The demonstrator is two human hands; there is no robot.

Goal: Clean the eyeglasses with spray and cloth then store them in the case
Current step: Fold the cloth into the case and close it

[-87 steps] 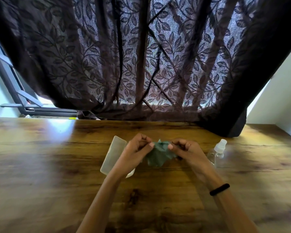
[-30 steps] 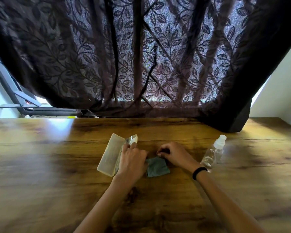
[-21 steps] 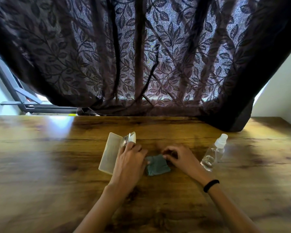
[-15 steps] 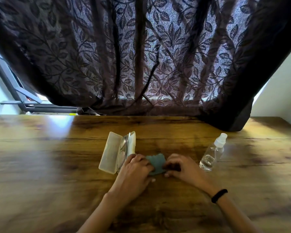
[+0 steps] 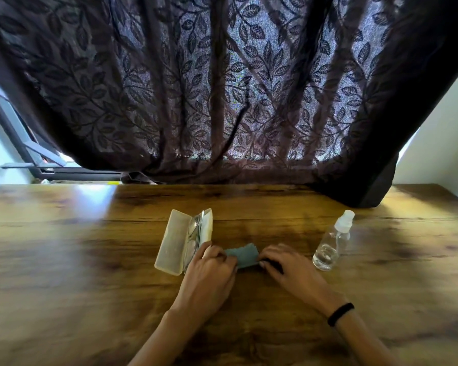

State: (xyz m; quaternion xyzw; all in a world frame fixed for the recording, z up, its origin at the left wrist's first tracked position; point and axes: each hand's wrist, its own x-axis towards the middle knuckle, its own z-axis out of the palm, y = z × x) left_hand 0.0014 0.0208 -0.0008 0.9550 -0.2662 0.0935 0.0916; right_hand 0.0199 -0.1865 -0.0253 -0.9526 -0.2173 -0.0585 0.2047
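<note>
Teal soft cloth on wood table | left hand, right hand pinch its ends, fingers curled | frosted case open

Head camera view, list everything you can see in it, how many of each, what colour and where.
table: one, brown wood, across the lower half.
curtain: one, dark brown with a leaf pattern, hanging behind the table.
window frame: one, grey, far left behind the curtain.
case: one, cream, open, on the middle of the table.
eyeglasses: one pair, silvery frame, lying in the case.
cloth: one, grey-green, just right of the case.
spray bottle: one, clear with a white cap, upright, right of the cloth.
wristband: one, black, on the right wrist.
left grip: the person's left hand, holds the cloth's left edge.
right grip: the person's right hand, holds the cloth's right edge.
</note>
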